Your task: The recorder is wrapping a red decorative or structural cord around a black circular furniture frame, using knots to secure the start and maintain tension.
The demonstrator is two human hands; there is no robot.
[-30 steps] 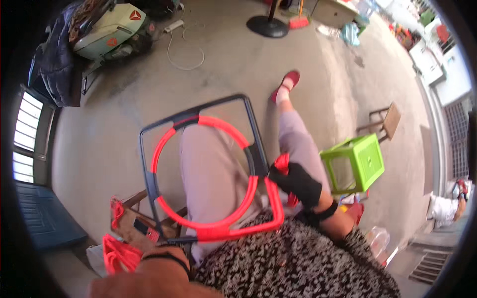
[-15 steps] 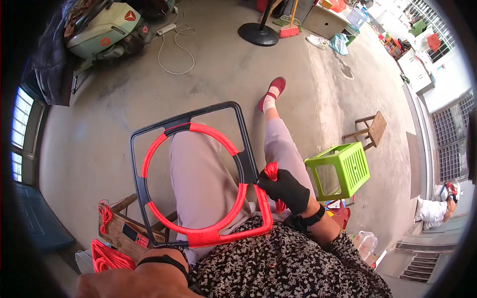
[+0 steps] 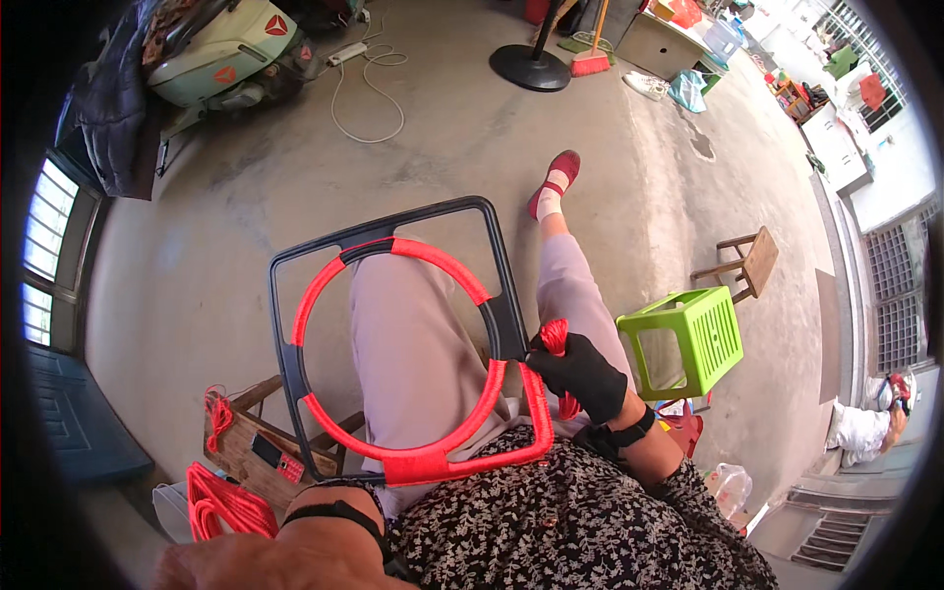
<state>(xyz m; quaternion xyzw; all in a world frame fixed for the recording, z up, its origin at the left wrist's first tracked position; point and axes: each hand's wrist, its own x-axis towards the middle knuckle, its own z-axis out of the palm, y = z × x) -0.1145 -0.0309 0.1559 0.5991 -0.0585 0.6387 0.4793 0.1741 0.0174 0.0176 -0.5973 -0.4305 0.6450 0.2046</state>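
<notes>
Head view, seated person, frame resting across the lap.

Frame [image 3: 295, 295]: black, square with rounded corners, inner ring, centre of picture, lying tilted over both thighs. The ring and the lower right edge of the frame are largely wound in red cord [image 3: 447, 457]; a black stretch of ring shows at upper left and another on the right side.

Right hand [image 3: 582, 374]: black glove, right of centre, fist closed around a small bundle of red cord [image 3: 556, 339], which sticks out at the top of the fist. The hand sits against the right edge of the frame, touching or just beside it where the wound part begins.

Left hand [image 3: 265, 562]: bottom edge, left of centre, seen only from the back with a dark band at the wrist. Fingers not visible, so I cannot tell whether it is open or closed, nor whether it holds anything.

Surroundings: loose coils of red cord [image 3: 224, 503] at lower left, beside a small wooden stool [image 3: 246, 442]. Green plastic stool [image 3: 693, 339] on its side, right of the knee. Wooden stool [image 3: 747, 264] further right. Concrete floor [image 3: 197, 246].
</notes>
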